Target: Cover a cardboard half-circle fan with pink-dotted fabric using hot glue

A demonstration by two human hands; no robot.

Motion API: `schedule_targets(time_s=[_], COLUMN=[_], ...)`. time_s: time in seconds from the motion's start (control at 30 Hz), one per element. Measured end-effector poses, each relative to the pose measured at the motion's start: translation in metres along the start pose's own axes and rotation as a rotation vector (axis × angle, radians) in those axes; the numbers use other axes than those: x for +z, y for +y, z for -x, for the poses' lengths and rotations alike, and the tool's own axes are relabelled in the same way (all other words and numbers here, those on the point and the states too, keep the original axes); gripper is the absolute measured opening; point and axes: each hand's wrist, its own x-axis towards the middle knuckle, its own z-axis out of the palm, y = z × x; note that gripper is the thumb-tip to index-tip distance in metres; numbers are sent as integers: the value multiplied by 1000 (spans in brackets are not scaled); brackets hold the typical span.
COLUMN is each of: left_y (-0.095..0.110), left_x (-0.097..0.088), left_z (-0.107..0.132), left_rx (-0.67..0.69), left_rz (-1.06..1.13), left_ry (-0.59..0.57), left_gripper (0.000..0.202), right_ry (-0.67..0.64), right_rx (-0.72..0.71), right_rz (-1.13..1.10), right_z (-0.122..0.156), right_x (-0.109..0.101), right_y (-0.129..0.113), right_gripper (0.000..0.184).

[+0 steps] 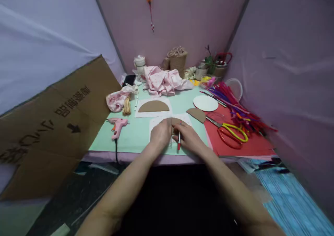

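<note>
A half-round piece of brown cardboard (176,121) lies on white paper (153,125) in front of me. My left hand (161,133) is closed and presses down at the left part of this cardboard, on what looks like a clear ruler (170,143) crossing it. Its fingertips are partly hidden. My right hand (191,136) grips a pen with a red end (179,138), its tip close to the cardboard and the ruler. Behind the hands, another cardboard half-circle (153,106) rests on white paper. A smaller cardboard piece (197,115) lies to the right.
Left stand a pink glue gun (119,127) and a large cardboard sheet (60,118). Right are scissors (229,131), red sheets (245,147), a white oval (205,103) and pipe cleaners (235,104). Pink cloth (164,81) and a twine-wrapped pot (177,63) sit behind.
</note>
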Motion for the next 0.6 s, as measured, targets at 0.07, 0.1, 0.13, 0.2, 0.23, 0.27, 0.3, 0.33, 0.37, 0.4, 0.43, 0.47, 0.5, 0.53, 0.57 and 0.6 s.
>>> schedule_targets(time_s=[0.07, 0.1, 0.13, 0.2, 0.23, 0.27, 0.3, 0.33, 0.37, 0.4, 0.43, 0.47, 0.5, 0.53, 0.57, 0.6], left_y=[1, 1, 2, 2, 1, 0, -2, -6, -11, -16, -22, -28, -33, -38, -41, -44], left_x=[0, 0, 0, -1, -1, -1, 0, 1, 3, 5, 7, 10, 13, 16, 20, 22], left_z=[3, 4, 5, 6, 6, 6, 5, 3, 1, -2, -4, -8, -10, -13, -15, -16], left_rx=[-19, -26, -30, -37, -42, -38, -15, 29, 91, 168, 249, 317, 363, 392, 408, 412], left_rz=[-26, -38, -49, -73, -79, -81, -79, -71, -58, -40, -17, 5, 26, 43, 56, 66], left_ry=[-2, -5, -11, -37, -45, -40, -16, 24, 75, 124, 159, 167, 153, 127, 102, 85], left_gripper=[32, 32, 32, 31, 32, 34, 36, 39, 42, 44, 44, 42, 40, 38, 38, 38], right_ry=[9, 11, 11, 4, -1, -3, -4, -5, -5, -5, -8, -9, -9, -9, -10, -11], right_rx=[0, 3, 6, 21, 25, 30, 34, 37, 41, 45, 47, 48, 47, 47, 49, 51], right_rz=[-7, -8, -8, -2, 1, 4, 7, 11, 15, 20, 23, 24, 24, 23, 23, 22], right_z=[0, 0, 0, 0, 0, 0, 0, 0, 0, 0, 0, 0, 0, 1, 1, 1], right_x=[0, 0, 0, 1, 1, 1, 2, 2, 2, 2, 2, 2, 2, 2, 2, 2], right_y=[-3, -4, -4, -5, -4, -4, -3, -3, -2, -2, -2, -2, -2, -2, -3, -3], right_gripper=[27, 27, 27, 27, 27, 26, 25, 24, 23, 23, 22, 23, 23, 25, 26, 28])
